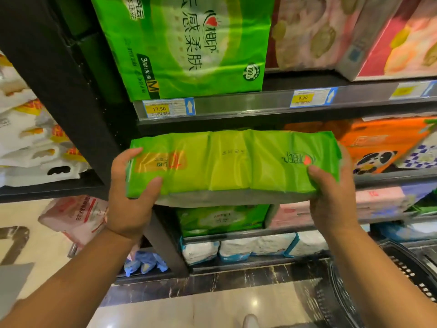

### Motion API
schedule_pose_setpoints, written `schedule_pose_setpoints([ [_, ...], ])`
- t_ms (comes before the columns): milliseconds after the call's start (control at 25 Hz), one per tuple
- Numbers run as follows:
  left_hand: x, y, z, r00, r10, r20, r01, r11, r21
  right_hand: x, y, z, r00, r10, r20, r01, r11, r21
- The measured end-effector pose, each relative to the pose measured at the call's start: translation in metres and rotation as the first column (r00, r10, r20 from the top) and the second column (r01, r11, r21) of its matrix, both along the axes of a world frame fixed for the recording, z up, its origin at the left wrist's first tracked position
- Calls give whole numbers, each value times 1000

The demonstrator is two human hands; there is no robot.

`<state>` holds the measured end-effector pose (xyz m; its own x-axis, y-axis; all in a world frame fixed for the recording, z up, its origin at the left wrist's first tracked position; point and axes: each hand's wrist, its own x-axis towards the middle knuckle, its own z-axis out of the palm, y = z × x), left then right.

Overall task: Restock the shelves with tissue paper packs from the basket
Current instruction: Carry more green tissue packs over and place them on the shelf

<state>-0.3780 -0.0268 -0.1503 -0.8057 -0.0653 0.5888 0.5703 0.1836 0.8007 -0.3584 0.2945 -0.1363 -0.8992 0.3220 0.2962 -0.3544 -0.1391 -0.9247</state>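
Note:
A long green tissue pack [231,162] lies flat between both hands, level with the middle shelf opening. My left hand [128,197] grips its left end, thumb on top. My right hand [331,195] grips its right end, thumb on the printed logo. The pack's far edge sits at the mouth of the shelf just under the metal price rail [236,106]. A larger green tissue pack [186,46] stands on the shelf above. The black basket [387,280] is at the lower right; its contents are out of view.
A black shelf upright [71,91] stands just left of the pack. Orange tissue packs [383,143] fill the same shelf to the right. Pink and green packs [222,218] sit on lower shelves. White bags [28,138] and a pink pack [75,216] are on the left.

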Motion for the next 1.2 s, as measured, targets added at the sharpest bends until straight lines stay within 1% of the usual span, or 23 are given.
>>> schedule_pose_setpoints([
  [160, -13, 11, -7, 990, 124, -71, -128, 990, -57, -33, 13, -6, 995, 75, -68, -74, 997, 8],
  [280, -19, 18, -19, 985, 167, -48, -170, 982, -80, -49, 17, -12, 986, 122, -117, -118, 992, 38],
  [440, -27, 19, -31, 969, 235, -81, -238, 971, -35, -68, 22, -26, 971, 182, -156, -173, 982, 68],
  [520, -32, 17, -34, 957, 278, -78, -283, 957, -63, -77, 23, -33, 966, 207, -156, -197, 977, 76],
  [600, -39, 19, -40, 942, 332, -40, -335, 938, -94, -88, 23, -39, 970, 199, -141, -190, 979, 77],
  [680, -46, 25, -38, 929, 367, -33, -369, 926, -84, -100, 24, -40, 977, 170, -126, -160, 983, 86],
  [840, -58, 27, -27, 931, 361, -48, -364, 928, -85, -107, 21, -38, 981, 149, -123, -145, 989, 42],
  [960, -55, 21, -29, 926, 353, -135, -364, 929, -71, -104, 18, -39, 958, 174, -227, -177, 984, 5],
  [1040, -57, 13, -31, 922, 341, -181, -363, 926, -105, -109, 15, -42, 941, 192, -278, -183, 981, 59],
  [1120, -58, 9, -39, 919, 365, -146, -386, 910, -151, -116, 12, -51, 955, 166, -245, -144, 984, 105],
  [1200, -58, 12, -54, 909, 410, -72, -417, 890, -184, -120, 11, -65, 975, 125, -186, -104, 988, 117],
])
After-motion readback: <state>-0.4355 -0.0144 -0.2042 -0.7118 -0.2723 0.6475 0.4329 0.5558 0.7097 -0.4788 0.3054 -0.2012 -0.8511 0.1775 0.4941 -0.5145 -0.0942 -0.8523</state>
